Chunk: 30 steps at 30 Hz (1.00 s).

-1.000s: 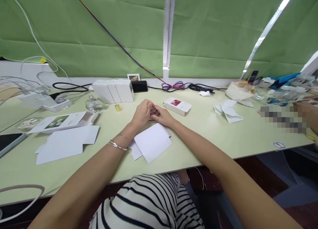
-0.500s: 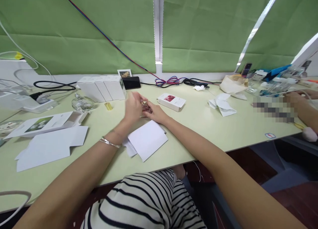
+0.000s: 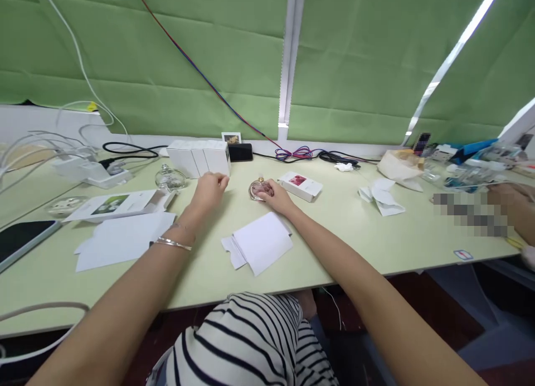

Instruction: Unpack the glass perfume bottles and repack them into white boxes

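A small round bottle [image 3: 253, 191] is held on the table [image 3: 330, 230] by the right hand [image 3: 279, 198], whose fingers are curled around its right side; the bottle stands close to upright, and a gold-coloured neck can be seen at its top. The left hand [image 3: 210, 188] is placed to the left of the bottle, well apart from it, with its fingers curled inward; whether anything is gripped in it cannot be told. Behind the left hand a row of white boxes [image 3: 199, 160] is lined up, with a dark phone [image 3: 240, 152] lying beside its right end. A clear glass bottle [image 3: 169, 178] is set near the left end of that row. Just beyond the right hand a white box with a red picture [image 3: 301, 185] is laid flat. Nearer the table's front edge, folded white paper [image 3: 264, 244] is placed between the forearms. On the left, an opened carton with a green picture [image 3: 125, 203] is laid next to a flat white card [image 3: 125, 238]. To the right, crumpled white paper [image 3: 383, 197] and a pale pouch [image 3: 399, 168] are seen, and a co-worker's hand [image 3: 507, 199] is partly blurred at the far right.
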Motion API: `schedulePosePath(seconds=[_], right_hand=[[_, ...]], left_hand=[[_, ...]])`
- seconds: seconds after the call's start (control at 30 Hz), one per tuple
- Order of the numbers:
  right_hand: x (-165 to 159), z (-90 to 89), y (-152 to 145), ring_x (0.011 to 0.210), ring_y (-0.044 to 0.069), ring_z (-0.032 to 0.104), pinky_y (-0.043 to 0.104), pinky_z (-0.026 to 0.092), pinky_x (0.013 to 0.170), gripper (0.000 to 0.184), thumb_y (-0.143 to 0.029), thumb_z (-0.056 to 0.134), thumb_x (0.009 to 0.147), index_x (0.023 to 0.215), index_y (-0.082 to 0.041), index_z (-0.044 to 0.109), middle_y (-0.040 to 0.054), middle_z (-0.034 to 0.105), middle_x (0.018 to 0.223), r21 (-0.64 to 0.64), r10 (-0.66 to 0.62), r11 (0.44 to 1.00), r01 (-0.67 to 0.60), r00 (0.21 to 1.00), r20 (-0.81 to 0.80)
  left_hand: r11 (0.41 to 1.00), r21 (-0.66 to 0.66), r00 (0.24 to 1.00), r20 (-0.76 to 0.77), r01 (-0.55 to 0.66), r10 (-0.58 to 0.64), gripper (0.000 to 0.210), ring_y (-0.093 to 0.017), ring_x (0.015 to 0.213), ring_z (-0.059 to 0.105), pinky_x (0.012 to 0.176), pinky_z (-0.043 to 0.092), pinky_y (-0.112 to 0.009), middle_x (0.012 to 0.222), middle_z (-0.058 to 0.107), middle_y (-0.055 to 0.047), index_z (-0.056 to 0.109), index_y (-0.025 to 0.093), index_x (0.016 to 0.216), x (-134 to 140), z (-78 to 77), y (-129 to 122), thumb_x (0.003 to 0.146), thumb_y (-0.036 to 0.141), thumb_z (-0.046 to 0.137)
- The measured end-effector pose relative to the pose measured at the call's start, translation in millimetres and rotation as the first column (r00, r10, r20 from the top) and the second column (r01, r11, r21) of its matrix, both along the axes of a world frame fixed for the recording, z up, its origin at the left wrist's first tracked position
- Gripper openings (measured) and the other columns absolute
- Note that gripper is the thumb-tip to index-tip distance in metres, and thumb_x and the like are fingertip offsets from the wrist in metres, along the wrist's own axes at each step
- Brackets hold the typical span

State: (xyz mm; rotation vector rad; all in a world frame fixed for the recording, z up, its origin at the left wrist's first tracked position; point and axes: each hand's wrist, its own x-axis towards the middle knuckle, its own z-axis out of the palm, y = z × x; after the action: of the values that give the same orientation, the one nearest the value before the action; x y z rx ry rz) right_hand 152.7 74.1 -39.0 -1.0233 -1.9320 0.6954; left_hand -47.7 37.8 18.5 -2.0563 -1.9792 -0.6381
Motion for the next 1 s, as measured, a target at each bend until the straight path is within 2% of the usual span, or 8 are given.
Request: schedulePosePath(seconds=[0.1, 0.27, 0.43, 0.5, 0.6, 0.73, 0.83, 1.0], right_hand=[[-8.6, 1.0, 8.8, 0.073, 0.014, 0.052, 0.026, 0.040, 0.072, 0.026, -0.037, 0.059, 0.074, 0.092, -0.019, 0.053, -0.0018, 0.059, 0.082, -0.031, 0.004, 0.999, -0.004, 1.000, 0.000], [-29.0, 0.7, 27.0, 0.076, 0.014, 0.054, 0.027, 0.041, 0.075, 0.028, -0.037, 0.061, 0.073, 0.095, -0.020, 0.055, -0.0018, 0.062, 0.085, -0.040, 0.001, 0.999, -0.001, 1.000, 0.001], [-39.6, -3.6, 37.4, 0.079, 0.015, 0.055, 0.028, 0.042, 0.076, 0.033, -0.039, 0.061, 0.073, 0.100, -0.019, 0.057, -0.0012, 0.063, 0.087, -0.032, 0.037, 0.999, -0.037, 0.999, -0.017], [-39.4, -5.0, 37.7, 0.078, 0.015, 0.054, 0.028, 0.042, 0.075, 0.035, -0.040, 0.061, 0.073, 0.100, -0.019, 0.057, -0.0008, 0.063, 0.086, -0.022, 0.043, 0.999, -0.044, 0.999, -0.029], [-37.6, -5.2, 35.2, 0.076, 0.014, 0.054, 0.027, 0.042, 0.075, 0.036, -0.040, 0.062, 0.073, 0.100, -0.017, 0.058, 0.0000, 0.063, 0.087, -0.013, 0.065, 0.998, -0.066, 0.996, -0.060], [-37.5, -3.4, 28.6, 0.077, 0.014, 0.055, 0.027, 0.042, 0.076, 0.041, -0.041, 0.065, 0.071, 0.104, -0.017, 0.060, 0.0004, 0.064, 0.089, -0.004, 0.185, 0.983, -0.185, 0.981, -0.056], [-40.5, -3.1, 22.6, 0.079, 0.013, 0.055, 0.026, 0.042, 0.076, 0.046, -0.042, 0.066, 0.072, 0.109, -0.017, 0.059, 0.0011, 0.065, 0.093, 0.008, 0.282, 0.959, -0.282, 0.957, -0.064], [-46.0, -2.7, 15.2, 0.077, 0.013, 0.054, 0.024, 0.041, 0.073, 0.046, -0.043, 0.065, 0.073, 0.110, -0.017, 0.059, 0.0020, 0.064, 0.094, 0.027, 0.349, 0.937, -0.348, 0.935, -0.056]], left_hand=[[0.999, -0.029, 0.998, -0.062, 0.018, -0.020, 0.032, -0.026, 0.085, 0.060, 0.075, 0.041, -0.034, 0.090, 0.070, -0.016, 0.071, 0.010, 0.089, -8.6, -22.4, 4.5, 0.085, 0.020, 0.041], [0.999, -0.040, 0.987, -0.159, -0.001, -0.006, 0.028, -0.036, 0.100, 0.054, 0.083, 0.034, -0.048, 0.092, 0.070, -0.020, 0.072, 0.013, 0.089, -13.7, -31.8, 9.5, 0.080, 0.019, 0.045], [0.999, -0.016, 0.985, -0.169, -0.031, 0.027, 0.022, -0.037, 0.102, 0.051, 0.083, 0.032, -0.053, 0.093, 0.071, -0.017, 0.071, 0.019, 0.084, -19.2, -39.1, 13.2, 0.079, 0.019, 0.049], [0.999, 0.031, 0.995, -0.099, -0.023, 0.026, 0.020, -0.036, 0.100, 0.052, 0.083, 0.033, -0.053, 0.092, 0.072, -0.015, 0.070, 0.020, 0.086, -18.1, -38.5, 13.7, 0.080, 0.020, 0.051], [0.984, 0.176, 0.984, 0.173, 0.001, -0.032, 0.019, -0.031, 0.094, 0.056, 0.083, 0.037, -0.048, 0.091, 0.072, -0.011, 0.067, 0.020, 0.094, -12.6, -31.1, 11.9, 0.082, 0.025, 0.053], [0.945, 0.320, 0.834, 0.501, 0.070, -0.232, 0.019, -0.020, 0.083, 0.059, 0.079, 0.044, -0.033, 0.094, 0.071, -0.005, 0.065, 0.020, 0.094, -2.8, -16.2, 4.1, 0.082, 0.031, 0.055], [0.929, 0.357, 0.759, 0.579, 0.093, -0.299, 0.019, -0.016, 0.080, 0.061, 0.076, 0.046, -0.028, 0.092, 0.071, -0.003, 0.067, 0.019, 0.094, 2.6, -9.9, -2.8, 0.082, 0.030, 0.056], [0.938, 0.324, 0.756, 0.581, 0.123, -0.300, 0.020, -0.016, 0.081, 0.062, 0.079, 0.046, -0.029, 0.091, 0.072, -0.002, 0.069, 0.019, 0.092, 5.9, -8.7, -8.5, 0.081, 0.026, 0.055]])
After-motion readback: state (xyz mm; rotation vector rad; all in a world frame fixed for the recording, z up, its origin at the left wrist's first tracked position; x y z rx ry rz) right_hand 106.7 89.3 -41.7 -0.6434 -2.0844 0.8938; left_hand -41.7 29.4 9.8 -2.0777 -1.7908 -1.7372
